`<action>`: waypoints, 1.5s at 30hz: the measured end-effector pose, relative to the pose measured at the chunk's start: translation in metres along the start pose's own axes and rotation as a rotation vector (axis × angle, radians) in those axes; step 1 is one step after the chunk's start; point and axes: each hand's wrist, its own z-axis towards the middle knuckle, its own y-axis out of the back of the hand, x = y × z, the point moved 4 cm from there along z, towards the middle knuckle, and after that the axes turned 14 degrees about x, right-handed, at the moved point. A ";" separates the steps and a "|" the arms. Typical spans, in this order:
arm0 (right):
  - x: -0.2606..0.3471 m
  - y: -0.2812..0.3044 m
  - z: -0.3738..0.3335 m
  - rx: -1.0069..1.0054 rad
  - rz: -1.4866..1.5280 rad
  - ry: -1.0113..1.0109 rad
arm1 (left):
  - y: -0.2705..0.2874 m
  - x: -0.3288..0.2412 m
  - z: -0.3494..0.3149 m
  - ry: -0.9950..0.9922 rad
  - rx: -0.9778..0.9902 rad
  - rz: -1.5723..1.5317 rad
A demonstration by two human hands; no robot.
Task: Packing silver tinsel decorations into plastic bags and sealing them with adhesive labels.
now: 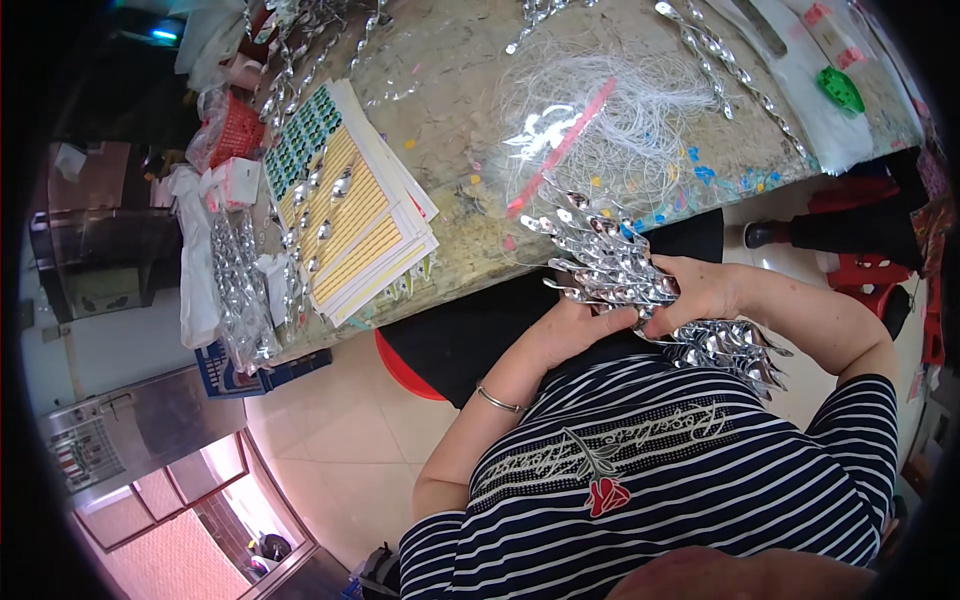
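Observation:
Both of my hands grip a thick bundle of shiny silver twisted strips (600, 245) in front of my body, just off the near table edge. My left hand (568, 332) wraps the bundle from the left side, its thumb lying across the strips. From the right, my right hand (698, 292) closes around the same bundle, close to the left. One end of the bundle fans out toward the table; the other hangs down to the right over my striped shirt. Fingers underneath the strips are partly hidden.
On the table (450, 130) lie a tangle of clear threads (650, 130), a pink strip (560, 150) and patterned sheets (350, 200). More silver spirals (240, 290) hang at the left edge. A red basket (238, 130) stands behind them; a green object (840, 90) lies far right.

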 end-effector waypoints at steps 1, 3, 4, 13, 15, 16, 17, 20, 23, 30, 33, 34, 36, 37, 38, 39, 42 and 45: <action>0.000 0.001 -0.001 0.009 0.005 -0.009 | 0.000 -0.004 -0.001 -0.016 -0.009 0.041; 0.003 0.001 -0.002 0.005 0.010 -0.019 | -0.001 -0.007 -0.001 0.018 -0.009 0.023; 0.004 0.001 -0.002 -0.001 0.019 -0.029 | -0.001 -0.007 -0.002 0.054 -0.005 0.002; 0.017 0.012 -0.011 -0.126 0.056 0.092 | -0.003 -0.026 0.028 -0.105 -0.103 -0.035; 0.024 0.017 -0.012 -0.159 0.053 0.131 | -0.004 -0.036 0.036 -0.155 -0.149 -0.092; 0.029 0.020 -0.012 -0.136 0.090 0.142 | -0.003 -0.040 0.040 -0.173 -0.147 -0.106; 0.033 0.022 -0.012 -0.112 0.127 0.153 | 0.000 -0.036 0.047 -0.163 -0.147 -0.202; 0.034 0.021 -0.006 -0.167 0.159 0.188 | 0.001 -0.012 0.052 -0.187 -0.202 -0.332; 0.020 0.027 -0.001 -0.186 0.163 0.219 | -0.001 -0.012 0.051 -0.206 -0.232 -0.397; 0.023 0.019 -0.004 -0.360 -0.011 0.252 | -0.002 -0.013 0.049 -0.216 -0.227 -0.564; 0.021 0.012 -0.005 -0.373 0.031 0.318 | -0.003 -0.008 0.049 -0.227 -0.221 -0.597; 0.020 0.011 -0.005 -0.391 0.070 0.355 | -0.002 -0.006 0.049 -0.245 -0.204 -0.623; 0.018 0.007 -0.005 -0.421 0.085 0.389 | 0.001 -0.003 0.048 -0.252 -0.176 -0.629; 0.017 0.006 -0.006 -0.450 0.099 0.419 | 0.002 -0.001 0.048 -0.243 -0.169 -0.639; 0.013 0.008 -0.004 -0.452 0.105 0.423 | 0.002 0.001 0.048 -0.232 -0.161 -0.648; 0.009 0.010 -0.002 -0.433 0.092 0.420 | 0.003 0.002 0.047 -0.223 -0.156 -0.646; 0.014 -0.003 -0.007 -0.416 0.208 0.462 | 0.002 0.002 0.046 -0.218 -0.121 -0.656; 0.003 0.002 -0.001 -0.475 0.252 0.492 | 0.001 0.004 0.045 -0.226 -0.154 -0.704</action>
